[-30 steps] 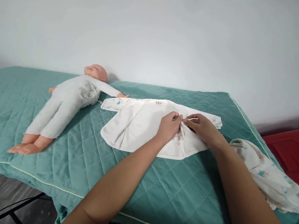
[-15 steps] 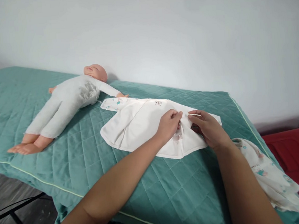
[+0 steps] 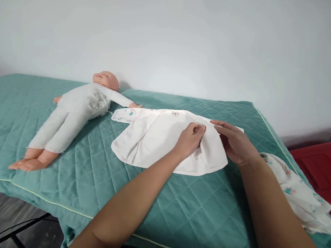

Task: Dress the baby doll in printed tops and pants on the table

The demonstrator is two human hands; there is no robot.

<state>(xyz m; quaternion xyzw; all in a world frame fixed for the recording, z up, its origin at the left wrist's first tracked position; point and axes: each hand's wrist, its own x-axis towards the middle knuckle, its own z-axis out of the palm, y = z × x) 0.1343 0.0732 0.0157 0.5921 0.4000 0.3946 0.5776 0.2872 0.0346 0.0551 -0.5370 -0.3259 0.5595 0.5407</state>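
A white cotton baby shirt [image 3: 155, 142] lies spread on the green quilted bed cover [image 3: 172, 211], nearer the right edge than the left and a little back from the near edge. Its printed sleeve [image 3: 124, 115] points left, and a small printed label [image 3: 175, 114] sits at the neckline facing up. Laid out flat like this, the shirt leaves its front within reach of both hands.

The left hand [image 3: 188, 139] is mostly closed, thumb against the curled forefinger, with a fold of the shirt's front seemingly nipped between them; the grip looks small, perhaps to lift only that bit of cloth. The right hand [image 3: 237, 143] is loosely open beside the shirt's right side, fingers extended and apparently gripping nothing; whether its fingertips touch the cloth, I cannot tell.

Towards the back edge, left of the shirt, a bald doll with a white cloth body [image 3: 73, 112] lies on its back, one arm stretched out to the printed sleeve. Its torn side shows loose stuffing. At the right edge rests a crumpled white printed cloth [image 3: 299, 193], apart from the shirt, probably to keep it out of the way.
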